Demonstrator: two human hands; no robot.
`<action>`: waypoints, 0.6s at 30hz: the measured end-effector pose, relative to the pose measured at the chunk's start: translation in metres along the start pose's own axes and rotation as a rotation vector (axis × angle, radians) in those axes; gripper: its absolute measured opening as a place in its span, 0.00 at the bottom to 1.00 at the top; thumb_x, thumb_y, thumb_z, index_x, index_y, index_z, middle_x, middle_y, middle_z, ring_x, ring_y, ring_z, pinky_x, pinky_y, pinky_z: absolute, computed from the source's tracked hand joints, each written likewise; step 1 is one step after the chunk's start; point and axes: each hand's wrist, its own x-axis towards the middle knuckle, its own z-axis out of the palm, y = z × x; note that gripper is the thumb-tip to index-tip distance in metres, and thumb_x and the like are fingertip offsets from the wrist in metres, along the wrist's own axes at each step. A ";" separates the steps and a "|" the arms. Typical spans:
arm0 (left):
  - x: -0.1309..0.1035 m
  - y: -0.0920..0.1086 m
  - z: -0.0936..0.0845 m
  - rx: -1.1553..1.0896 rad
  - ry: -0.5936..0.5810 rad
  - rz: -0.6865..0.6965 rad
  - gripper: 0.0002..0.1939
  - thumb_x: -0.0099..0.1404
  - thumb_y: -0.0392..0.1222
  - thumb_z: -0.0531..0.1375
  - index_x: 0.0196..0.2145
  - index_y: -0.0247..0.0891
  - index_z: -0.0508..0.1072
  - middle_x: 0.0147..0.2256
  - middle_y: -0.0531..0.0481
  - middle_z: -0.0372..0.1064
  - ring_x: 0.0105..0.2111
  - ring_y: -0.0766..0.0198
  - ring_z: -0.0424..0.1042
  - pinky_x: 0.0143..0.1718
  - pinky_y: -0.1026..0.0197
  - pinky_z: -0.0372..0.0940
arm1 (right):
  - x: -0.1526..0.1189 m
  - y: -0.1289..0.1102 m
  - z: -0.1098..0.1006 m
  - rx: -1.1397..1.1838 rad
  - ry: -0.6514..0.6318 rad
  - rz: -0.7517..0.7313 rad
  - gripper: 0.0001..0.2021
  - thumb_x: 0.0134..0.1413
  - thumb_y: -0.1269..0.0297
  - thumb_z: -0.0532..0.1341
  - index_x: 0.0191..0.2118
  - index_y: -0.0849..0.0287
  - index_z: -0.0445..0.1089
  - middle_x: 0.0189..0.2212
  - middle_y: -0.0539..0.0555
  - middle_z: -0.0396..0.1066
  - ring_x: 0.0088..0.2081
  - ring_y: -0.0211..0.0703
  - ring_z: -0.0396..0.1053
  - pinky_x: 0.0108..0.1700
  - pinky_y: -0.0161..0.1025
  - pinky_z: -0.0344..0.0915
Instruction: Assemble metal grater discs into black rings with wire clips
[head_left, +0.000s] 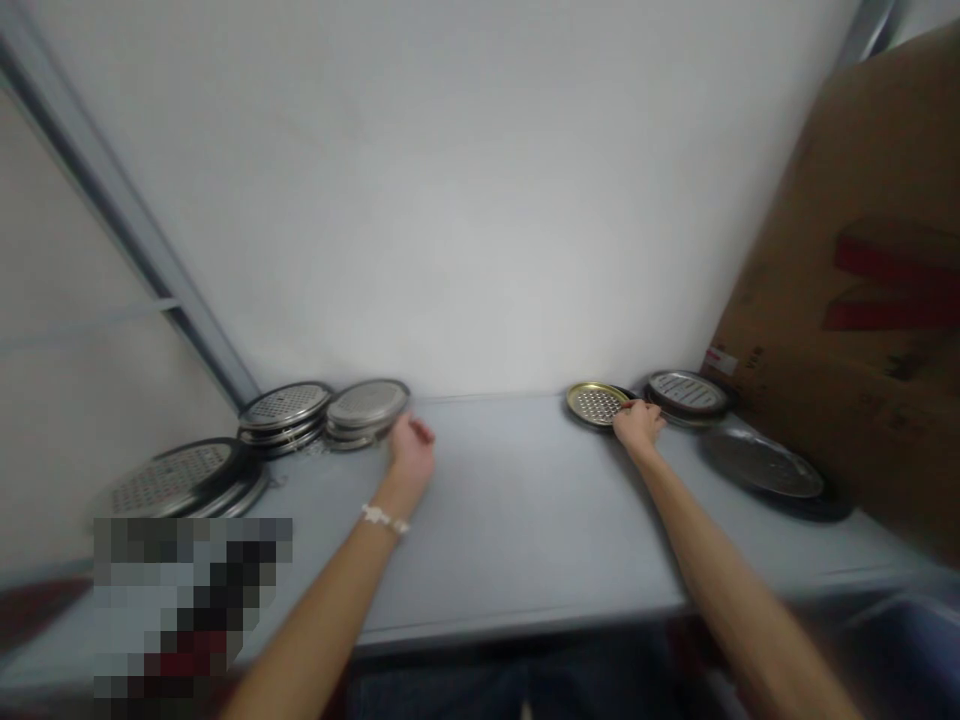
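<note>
Right hand [639,425]: fingers bunched and pointing down at the near right edge of a gold-rimmed perforated disc [595,403]. Disc lies flat, immediately left of this hand. Cannot tell whether the fingertips pinch its rim or only rest against it.

Just beyond and right of the same hand: a stack of dark-rimmed slotted discs [686,393]. Farther right and nearer the body, a dark round tray [765,462]; past both, a brown carton [862,300].

Left hand [412,448]: fingers curled inward, blurred, at the right side of a stack of perforated metal discs [367,403]; grip or contact cannot be told. White bracelet [385,517] on its wrist. Left of that stack, a second disc stack [287,405]; farthest left of this hand, a larger stack [176,475].

All discs are on the grey surface [510,520].
</note>
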 end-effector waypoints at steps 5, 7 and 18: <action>-0.009 -0.015 0.003 0.170 -0.143 -0.063 0.11 0.63 0.37 0.59 0.25 0.38 0.60 0.19 0.59 0.58 0.15 0.75 0.58 0.19 0.70 0.55 | -0.018 -0.011 0.012 0.000 -0.095 -0.289 0.13 0.51 0.69 0.56 0.41 0.63 0.73 0.44 0.66 0.67 0.52 0.61 0.62 0.55 0.55 0.57; -0.013 -0.020 0.003 0.260 -0.202 -0.066 0.09 0.61 0.37 0.61 0.27 0.37 0.63 0.20 0.58 0.61 0.16 0.73 0.61 0.20 0.70 0.56 | -0.029 -0.018 0.018 0.036 -0.140 -0.423 0.11 0.50 0.69 0.57 0.39 0.62 0.73 0.40 0.63 0.69 0.49 0.57 0.64 0.55 0.53 0.57; -0.012 -0.043 -0.008 1.033 -0.546 0.196 0.10 0.64 0.35 0.61 0.44 0.33 0.71 0.33 0.48 0.75 0.24 0.68 0.72 0.27 0.66 0.68 | -0.062 -0.034 0.034 0.432 -0.434 -0.772 0.10 0.53 0.69 0.55 0.39 0.57 0.71 0.37 0.54 0.72 0.39 0.45 0.69 0.47 0.44 0.66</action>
